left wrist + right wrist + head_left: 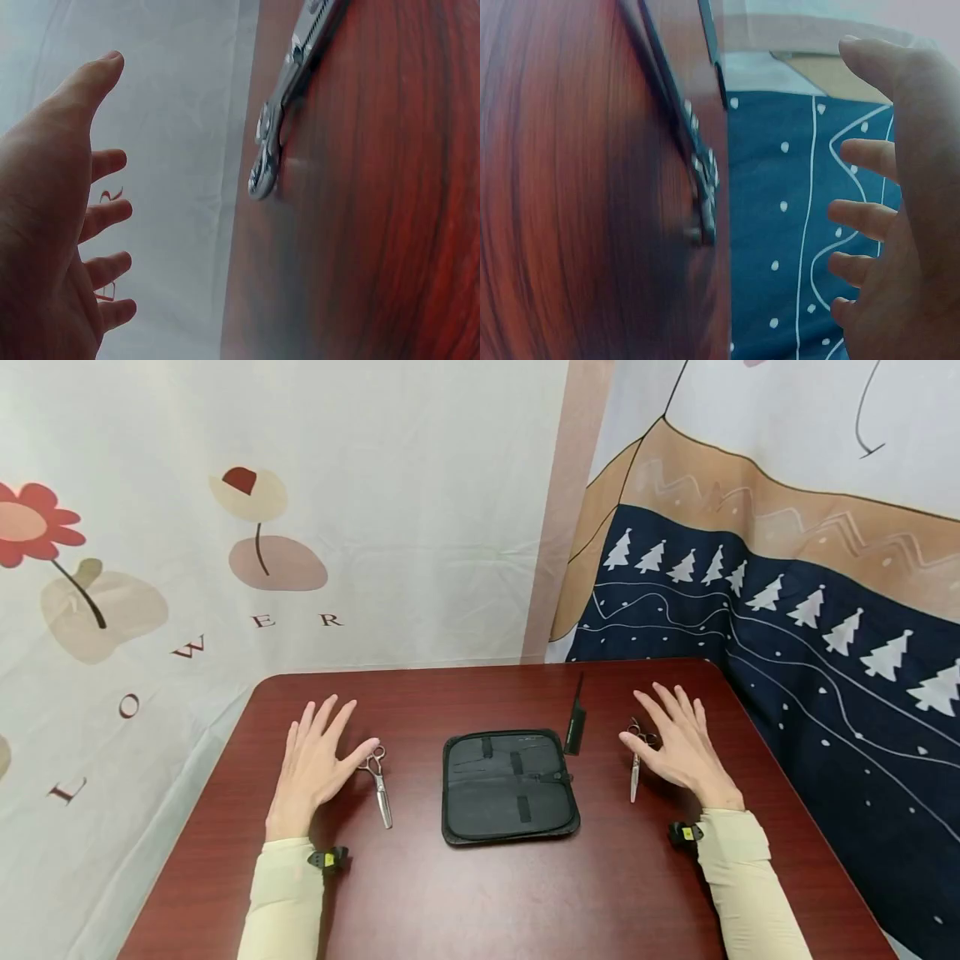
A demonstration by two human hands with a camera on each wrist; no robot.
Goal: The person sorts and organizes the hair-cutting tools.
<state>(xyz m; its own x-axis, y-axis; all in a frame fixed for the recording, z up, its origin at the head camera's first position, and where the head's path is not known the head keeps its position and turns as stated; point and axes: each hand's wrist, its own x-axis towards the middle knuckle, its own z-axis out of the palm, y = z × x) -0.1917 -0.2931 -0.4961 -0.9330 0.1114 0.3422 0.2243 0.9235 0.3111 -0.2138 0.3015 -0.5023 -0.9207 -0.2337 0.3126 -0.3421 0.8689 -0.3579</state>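
My left hand (315,768) hovers with fingers spread over the left side of the table, its thumb by the handle end of a pair of thinning scissors (382,795). In the left wrist view those scissors (283,105) lie apart from the hand. On the right, my right hand (678,743) is likewise spread, partly covering the handles of a second pair of scissors (635,777). The right wrist view shows these scissors (703,172) on the tabletop, away from the fingers. Between the hands lies a black zip case (487,802), with elastic loops on its face. Both hands hold nothing.
A black comb (575,731) with a thin tail lies at the case's upper right corner. All sits on a dark red wooden table (525,902) with rounded far corners. Printed curtains (420,527) hang right behind the table and along its right side.
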